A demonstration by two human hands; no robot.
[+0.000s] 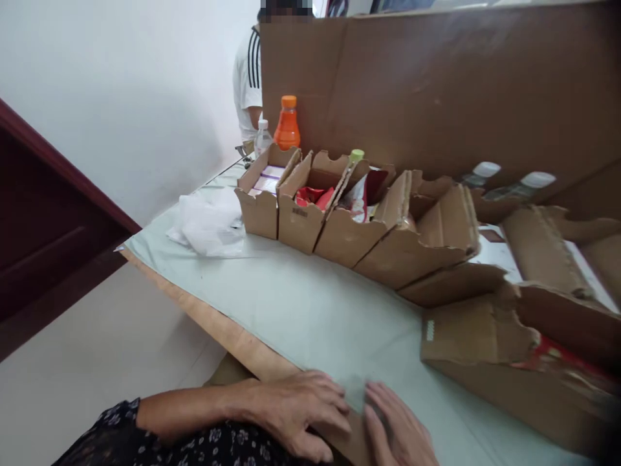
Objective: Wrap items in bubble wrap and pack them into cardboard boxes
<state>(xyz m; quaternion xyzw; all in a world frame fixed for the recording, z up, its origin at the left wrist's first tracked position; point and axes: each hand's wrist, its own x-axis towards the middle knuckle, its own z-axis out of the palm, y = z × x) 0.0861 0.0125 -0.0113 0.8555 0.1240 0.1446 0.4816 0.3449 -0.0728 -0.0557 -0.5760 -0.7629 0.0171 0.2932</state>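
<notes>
My left hand (298,411) rests at the table's near edge, fingers curled down over the light green cover (301,304) and the edge. My right hand (395,430) lies beside it, fingers stretched flat on the cover, almost touching the left. Neither hand holds an object that I can make out. A row of open cardboard boxes (339,213) stands across the table beyond my hands. The first box (262,191) holds pale packets, the second box (303,213) red packets, and the third box (347,226) red and white wrappers.
A tall cardboard sheet (436,90) stands behind the boxes. An orange bottle (287,123) and a clear bottle (262,136) sit at the far end, near a person in a white shirt (246,81). A crumpled plastic bag (208,223) lies left. Dark wooden furniture (43,220) stands left.
</notes>
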